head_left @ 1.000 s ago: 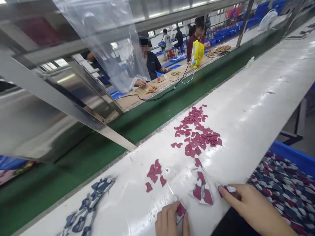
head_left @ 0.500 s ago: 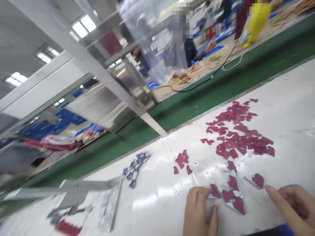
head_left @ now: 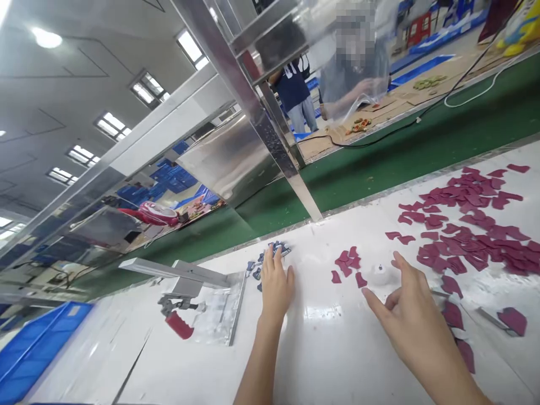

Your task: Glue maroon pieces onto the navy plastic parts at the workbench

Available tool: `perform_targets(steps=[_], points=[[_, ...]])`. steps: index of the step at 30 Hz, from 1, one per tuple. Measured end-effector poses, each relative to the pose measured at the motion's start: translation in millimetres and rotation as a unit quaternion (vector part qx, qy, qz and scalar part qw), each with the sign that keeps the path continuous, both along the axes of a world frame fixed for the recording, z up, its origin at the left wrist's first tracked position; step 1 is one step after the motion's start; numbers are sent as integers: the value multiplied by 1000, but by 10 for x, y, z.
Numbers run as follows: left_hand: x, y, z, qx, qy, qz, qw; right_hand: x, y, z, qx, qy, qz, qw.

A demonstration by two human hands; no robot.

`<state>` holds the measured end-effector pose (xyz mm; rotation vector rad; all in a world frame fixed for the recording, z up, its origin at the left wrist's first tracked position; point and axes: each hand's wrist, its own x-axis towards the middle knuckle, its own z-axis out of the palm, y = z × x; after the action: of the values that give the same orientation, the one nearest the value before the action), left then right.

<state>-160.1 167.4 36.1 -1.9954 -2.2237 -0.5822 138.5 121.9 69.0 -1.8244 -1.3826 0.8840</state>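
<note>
My left hand [head_left: 276, 284] reaches over a small group of dark blue pieces [head_left: 252, 265], its fingers apart and partly covering them; no piece shows in its grip. My right hand [head_left: 405, 309] hovers with thumb and fingers spread, nothing between them, just right of a small cluster of maroon pieces [head_left: 348, 260]. A large spread of maroon pieces [head_left: 472, 242] lies at the right of the white table [head_left: 320, 349]. Several more maroon pieces with grey parts lie partly behind my right forearm, and one [head_left: 512, 320] is at its right.
A metal toggle clamp with a red handle [head_left: 180, 325] stands left of my left hand. A blue crate [head_left: 46, 343] is at the far left. A metal post [head_left: 291, 169] rises at the table's back edge. Beyond the green strip [head_left: 358, 183], a person works at another table.
My left hand has moved left from the maroon-and-grey pieces to the dark blue ones. My right hand has moved left and opened. The camera view has shifted.
</note>
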Motion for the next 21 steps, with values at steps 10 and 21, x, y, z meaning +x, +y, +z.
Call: perform_targets(steps=[10,21], points=[[110,176,-73,11,24,-35,999,8,141,-285,84,-66,62,992],[257,-370,-426,72,-35,-85,993,-190,-252,-411,171,57,99,979]])
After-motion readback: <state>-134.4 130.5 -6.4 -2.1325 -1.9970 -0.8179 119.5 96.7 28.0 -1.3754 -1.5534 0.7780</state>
